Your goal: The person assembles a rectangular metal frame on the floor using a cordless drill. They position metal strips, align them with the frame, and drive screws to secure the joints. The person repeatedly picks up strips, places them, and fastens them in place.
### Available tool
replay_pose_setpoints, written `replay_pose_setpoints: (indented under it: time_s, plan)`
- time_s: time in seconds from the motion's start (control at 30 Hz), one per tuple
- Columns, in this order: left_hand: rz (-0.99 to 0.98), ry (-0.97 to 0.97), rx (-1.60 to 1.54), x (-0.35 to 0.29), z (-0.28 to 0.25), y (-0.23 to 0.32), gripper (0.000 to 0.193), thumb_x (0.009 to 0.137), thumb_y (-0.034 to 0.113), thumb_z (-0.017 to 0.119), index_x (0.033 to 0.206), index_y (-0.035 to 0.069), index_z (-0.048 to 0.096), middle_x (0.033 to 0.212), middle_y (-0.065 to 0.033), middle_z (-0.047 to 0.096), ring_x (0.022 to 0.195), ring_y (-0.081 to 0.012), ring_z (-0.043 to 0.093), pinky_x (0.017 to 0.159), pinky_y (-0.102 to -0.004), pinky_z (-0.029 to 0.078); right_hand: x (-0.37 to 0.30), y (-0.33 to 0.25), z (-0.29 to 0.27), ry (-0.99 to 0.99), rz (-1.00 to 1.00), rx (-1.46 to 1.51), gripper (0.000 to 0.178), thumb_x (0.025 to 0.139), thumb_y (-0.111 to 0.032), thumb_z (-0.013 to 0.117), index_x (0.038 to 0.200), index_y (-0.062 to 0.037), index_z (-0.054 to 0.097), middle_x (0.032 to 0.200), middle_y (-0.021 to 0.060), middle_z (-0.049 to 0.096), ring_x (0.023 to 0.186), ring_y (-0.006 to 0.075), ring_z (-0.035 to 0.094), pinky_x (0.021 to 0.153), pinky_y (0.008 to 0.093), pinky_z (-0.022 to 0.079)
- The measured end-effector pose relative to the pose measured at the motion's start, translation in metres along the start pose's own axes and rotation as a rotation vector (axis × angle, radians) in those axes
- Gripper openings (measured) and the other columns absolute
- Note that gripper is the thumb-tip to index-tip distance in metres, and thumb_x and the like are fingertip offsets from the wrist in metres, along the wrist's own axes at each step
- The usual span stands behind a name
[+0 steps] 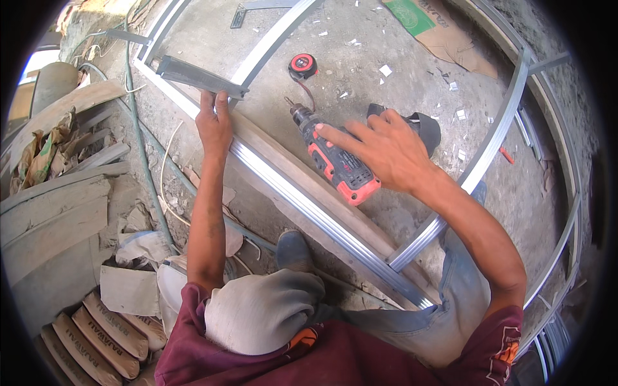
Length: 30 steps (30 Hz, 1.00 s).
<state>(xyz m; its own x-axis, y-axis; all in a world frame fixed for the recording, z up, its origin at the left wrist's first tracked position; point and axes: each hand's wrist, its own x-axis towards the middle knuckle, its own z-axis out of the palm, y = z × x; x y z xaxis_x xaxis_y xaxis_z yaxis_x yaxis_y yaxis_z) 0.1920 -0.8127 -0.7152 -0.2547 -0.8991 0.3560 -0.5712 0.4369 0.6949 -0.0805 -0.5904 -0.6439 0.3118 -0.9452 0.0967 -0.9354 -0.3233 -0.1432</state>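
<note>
A short grey metal channel piece (198,75) lies across two bars of a silvery metal frame (283,182). My left hand (214,125) is closed at the frame's long near bar, thumb and fingertips gripping the edge of the short channel. A red and black power drill (331,154) lies on its side inside the frame, its bit pointing to the far left. Over the drill is my right hand (394,151), somewhat blurred, fingers stretched and apart, one fingertip at the drill's body. My palm hides what lies beneath it.
A red and black tape measure (302,65) lies beyond the drill, and a dark cloth-like item (425,132) beside my right hand. White scraps and flattened cardboard (444,38) litter the concrete. Hoses (138,138) and wood boards (61,199) are at left, stacked sacks (96,341) near left.
</note>
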Motion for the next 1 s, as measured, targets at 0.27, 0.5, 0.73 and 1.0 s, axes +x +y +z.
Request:
replay_pose_setpoints:
  time_s: [0.27, 0.5, 0.73, 1.0]
  plan:
    - [-0.039, 0.019, -0.008, -0.004, -0.004, 0.000, 0.039, 0.104, 0.033, 0.059, 0.122, -0.002, 0.061, 0.105, -0.0233, 0.071, 0.099, -0.0362, 0.070, 0.087, -0.0406, 0.052, -0.044, 0.008, -0.078, 0.080, 0.223, 0.288, 0.083, 0.080, -0.016, 0.075, 0.156, -0.0226, 0.041, 0.121, 0.0027, 0.068, 0.104, 0.0271, 0.067, 0.093, 0.0381, 0.046]
    - [-0.031, 0.025, 0.059, 0.003, -0.017, -0.017, 0.039, 0.102, 0.030, 0.063, 0.120, -0.004, 0.063, 0.110, -0.0250, 0.069, 0.103, -0.0384, 0.067, 0.088, -0.0421, 0.051, -0.103, -0.017, -0.148, 0.597, 0.750, 0.588, 0.072, 0.085, -0.011, 0.073, 0.150, -0.0039, 0.042, 0.124, 0.0101, 0.062, 0.100, 0.0170, 0.064, 0.084, 0.0314, 0.053]
    - [0.161, 0.240, -0.088, -0.039, -0.024, 0.037, 0.014, 0.100, 0.012, 0.065, 0.106, -0.001, 0.066, 0.096, -0.0108, 0.067, 0.084, -0.0192, 0.062, 0.077, -0.0321, 0.050, -0.172, -0.072, -0.208, 1.086, 0.911, 0.814, 0.058, 0.087, -0.012, 0.063, 0.140, 0.0015, 0.045, 0.118, 0.0113, 0.058, 0.089, 0.0158, 0.059, 0.072, 0.0279, 0.053]
    - [0.428, -0.845, -0.227, 0.022, 0.132, 0.193, 0.018, 0.097, 0.018, 0.065, 0.104, 0.002, 0.066, 0.098, -0.0156, 0.070, 0.089, -0.0312, 0.069, 0.081, -0.0393, 0.053, -0.198, -0.143, -0.204, 1.636, 0.922, 1.022, 0.063, 0.087, -0.012, 0.059, 0.144, -0.0017, 0.036, 0.134, 0.0155, 0.051, 0.091, 0.0232, 0.058, 0.093, 0.0447, 0.044]
